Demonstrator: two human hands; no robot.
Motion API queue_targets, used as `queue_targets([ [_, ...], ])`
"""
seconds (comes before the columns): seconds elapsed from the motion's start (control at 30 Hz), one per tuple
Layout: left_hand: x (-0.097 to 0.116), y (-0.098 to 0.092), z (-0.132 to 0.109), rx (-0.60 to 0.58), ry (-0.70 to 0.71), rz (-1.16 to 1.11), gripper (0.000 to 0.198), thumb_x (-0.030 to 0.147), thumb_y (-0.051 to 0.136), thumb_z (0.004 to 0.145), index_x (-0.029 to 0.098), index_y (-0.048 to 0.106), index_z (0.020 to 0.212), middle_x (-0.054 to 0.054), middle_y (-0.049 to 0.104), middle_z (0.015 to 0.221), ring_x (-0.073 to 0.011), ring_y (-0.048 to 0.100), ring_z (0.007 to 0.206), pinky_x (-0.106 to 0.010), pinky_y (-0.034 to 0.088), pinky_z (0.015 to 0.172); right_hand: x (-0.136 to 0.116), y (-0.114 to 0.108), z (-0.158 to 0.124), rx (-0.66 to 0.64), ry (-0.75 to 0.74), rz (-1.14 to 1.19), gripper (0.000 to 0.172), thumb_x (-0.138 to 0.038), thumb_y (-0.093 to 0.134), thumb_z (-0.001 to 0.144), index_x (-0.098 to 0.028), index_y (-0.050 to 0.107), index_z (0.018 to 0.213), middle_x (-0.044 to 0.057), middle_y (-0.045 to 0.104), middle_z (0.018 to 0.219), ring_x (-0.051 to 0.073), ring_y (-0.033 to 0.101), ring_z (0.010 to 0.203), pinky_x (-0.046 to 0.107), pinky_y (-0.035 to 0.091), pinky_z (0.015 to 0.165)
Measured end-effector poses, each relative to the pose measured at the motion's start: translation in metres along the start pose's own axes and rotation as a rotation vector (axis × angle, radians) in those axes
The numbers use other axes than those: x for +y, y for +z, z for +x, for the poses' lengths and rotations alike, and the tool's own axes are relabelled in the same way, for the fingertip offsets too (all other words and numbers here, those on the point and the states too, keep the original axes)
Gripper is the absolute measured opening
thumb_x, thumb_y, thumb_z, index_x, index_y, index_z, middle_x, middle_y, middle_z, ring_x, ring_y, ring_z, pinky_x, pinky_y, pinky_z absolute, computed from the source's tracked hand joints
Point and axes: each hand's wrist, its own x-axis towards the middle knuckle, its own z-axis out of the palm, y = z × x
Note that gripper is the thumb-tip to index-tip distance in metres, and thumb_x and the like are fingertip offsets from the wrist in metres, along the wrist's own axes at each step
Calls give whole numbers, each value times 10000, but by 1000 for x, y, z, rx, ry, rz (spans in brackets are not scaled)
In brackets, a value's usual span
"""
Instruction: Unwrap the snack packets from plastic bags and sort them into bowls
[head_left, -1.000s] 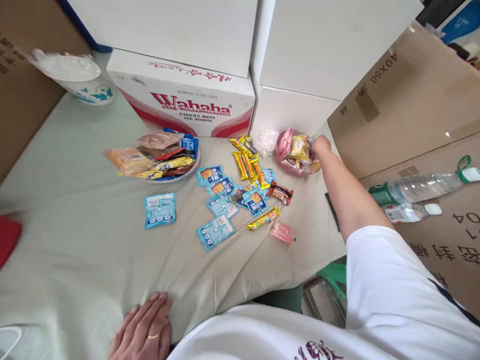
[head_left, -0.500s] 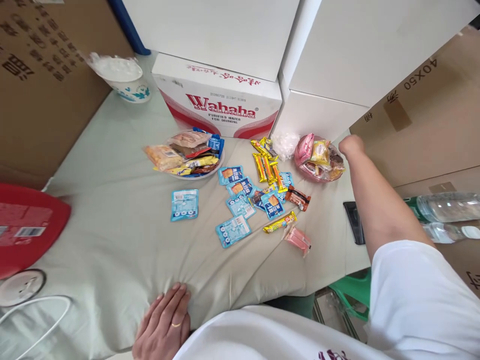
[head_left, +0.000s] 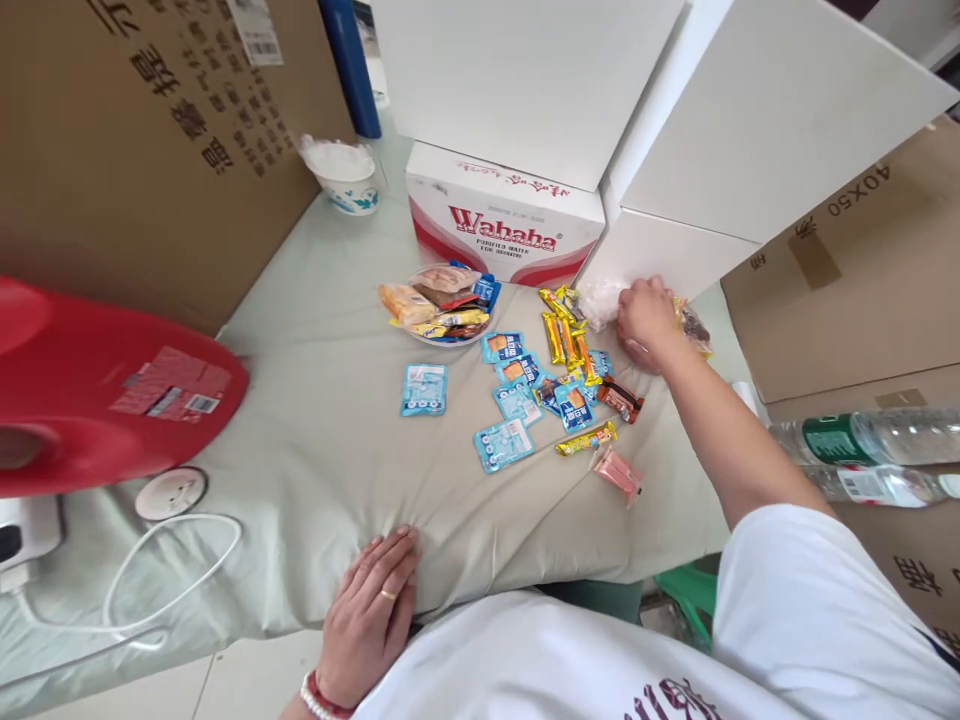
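Note:
My left hand (head_left: pixel 379 590) lies flat on the table cover near the front edge, fingers stretched out, holding nothing. My right hand (head_left: pixel 646 315) is over the left side of a pink bowl (head_left: pixel 639 357) of snacks, its fingers curled downward. It hides most of the bowl, and what the fingers grip cannot be seen. Wrapped snacks (head_left: pixel 696 330) show past the wrist. Left of this hand are a crumpled clear plastic bag (head_left: pixel 600 300) and yellow-wrapped bars (head_left: pixel 559 338). Blue snack packets (head_left: pixel 504 445), a brown-wrapped bar (head_left: pixel 621 400) and a pink packet (head_left: pixel 616 473) lie mid-table.
A second bowl (head_left: pixel 450 338) heaped with snacks stands before a Wahaha water carton (head_left: pixel 510 235). A paper cup (head_left: pixel 351 185), a red container (head_left: pixel 187 370) and a white cable (head_left: pixel 172 590) are on the left. Cardboard boxes (head_left: pixel 825 300) and plastic bottles (head_left: pixel 885 437) flank the right side.
My right hand has moved left, from beyond the pink bowl's right side onto the bowl. The view has shifted left; my left hand still rests on the cover.

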Motion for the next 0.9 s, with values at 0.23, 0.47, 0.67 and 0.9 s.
queue_targets([
  [0.23, 12, -18, 36, 140, -375, -432, 130, 224, 606, 955, 253, 706, 1032, -96, 705, 1131, -284, 669, 1194, -469, 574, 981, -19, -60, -133, 119, 136, 1084, 260, -480, 721, 863, -252, 596, 858, 54, 735, 1019, 261, 692, 996, 480, 566, 923],
  [0.47, 41, 13, 119, -431, -978, -1666, 600, 697, 698, 861, 224, 642, 1226, -156, 693, 1218, -301, 727, 1052, -449, 623, 837, -105, 7, -272, -61, 440, 1784, 167, -423, 678, 852, -296, 573, 828, 21, 785, 990, 287, 762, 955, 516, 615, 870],
  [0.67, 69, 46, 133, -572, -1093, -1901, 566, 394, 927, 740, 226, 657, 1208, -74, 739, 1065, -194, 727, 860, -359, 585, 802, -141, 31, -313, -90, 432, 1994, 124, -345, 664, 824, -287, 555, 811, 41, 798, 1061, 324, 745, 1130, 599, 564, 1018],
  [0.9, 69, 44, 122, -381, -1082, -1801, 368, 171, 965, 625, 156, 669, 842, 21, 661, 709, -80, 591, 596, -201, 448, 582, -123, 27, -314, -54, 544, 2063, 152, -394, 694, 849, -290, 584, 867, 38, 797, 1106, 269, 784, 928, 492, 641, 864],
])
